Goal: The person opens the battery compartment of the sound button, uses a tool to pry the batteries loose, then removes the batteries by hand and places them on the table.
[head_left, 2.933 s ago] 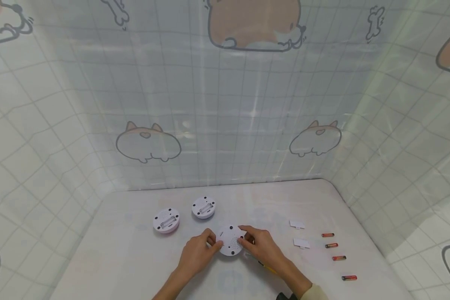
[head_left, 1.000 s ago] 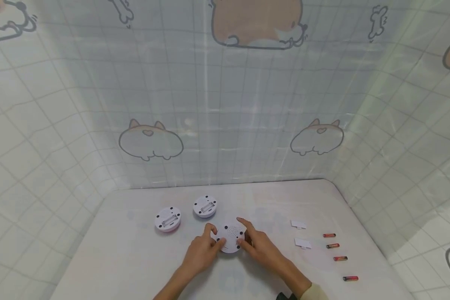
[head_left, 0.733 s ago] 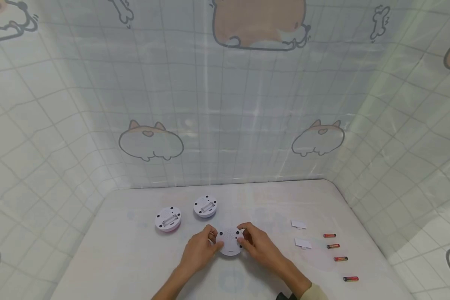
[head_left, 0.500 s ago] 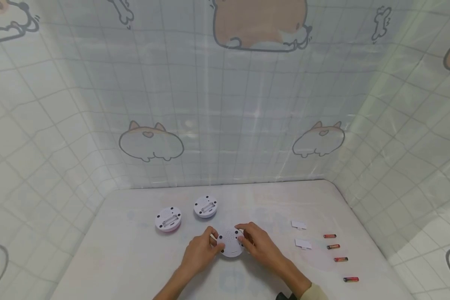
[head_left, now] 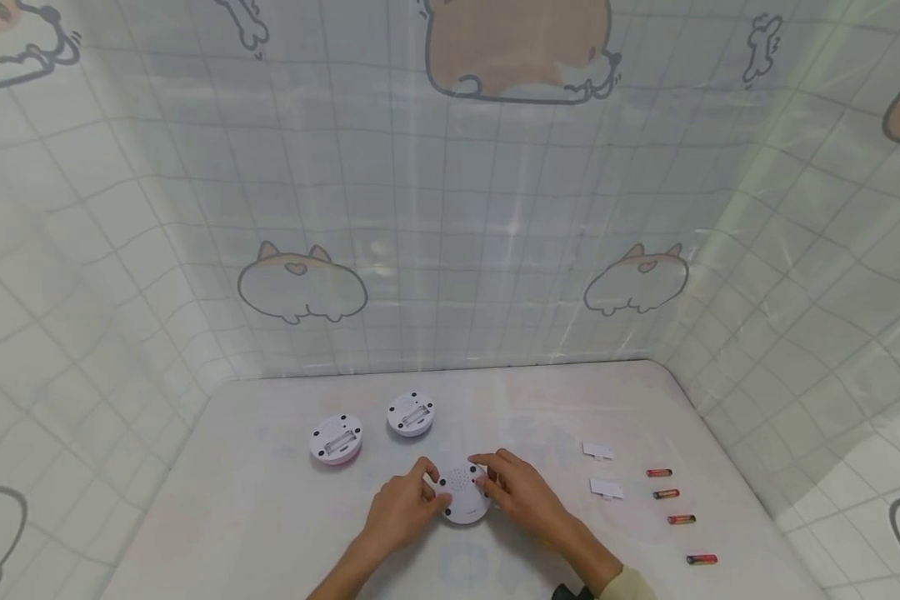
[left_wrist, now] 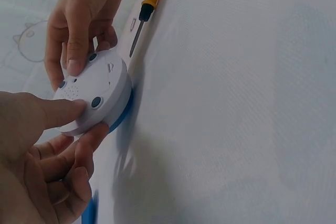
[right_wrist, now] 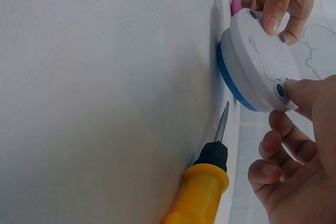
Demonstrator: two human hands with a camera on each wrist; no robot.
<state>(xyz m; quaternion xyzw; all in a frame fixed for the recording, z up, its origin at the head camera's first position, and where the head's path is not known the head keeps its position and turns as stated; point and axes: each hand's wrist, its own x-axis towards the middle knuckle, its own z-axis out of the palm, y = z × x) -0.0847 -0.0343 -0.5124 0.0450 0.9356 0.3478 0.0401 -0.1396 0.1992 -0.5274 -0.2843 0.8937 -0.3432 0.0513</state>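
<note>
Round white device [head_left: 465,504] with a blue band round its underside is held between both hands over the middle of the counter [head_left: 255,517], its small holes and black feet facing up; whether it touches the surface, I cannot tell. The left hand [head_left: 401,508] pinches one side, thumb on the upper face and fingers curled at the rim. The right hand [head_left: 525,496] pinches the opposite side likewise. Just beside the device, a yellow-handled screwdriver [right_wrist: 197,192] lies with its shaft pointing toward it, mostly hidden by the right forearm in the head view. Farther back, to the left, stand a pink-based device [head_left: 336,439] and another white device [head_left: 411,414], both with battery compartments exposed. Off to the right lie two white covers [head_left: 606,488], and beyond them four red-and-black batteries [head_left: 666,494] in a slanting row. Behind the counter hangs a grid-patterned sheet [head_left: 450,333] with cartoon dogs.
</note>
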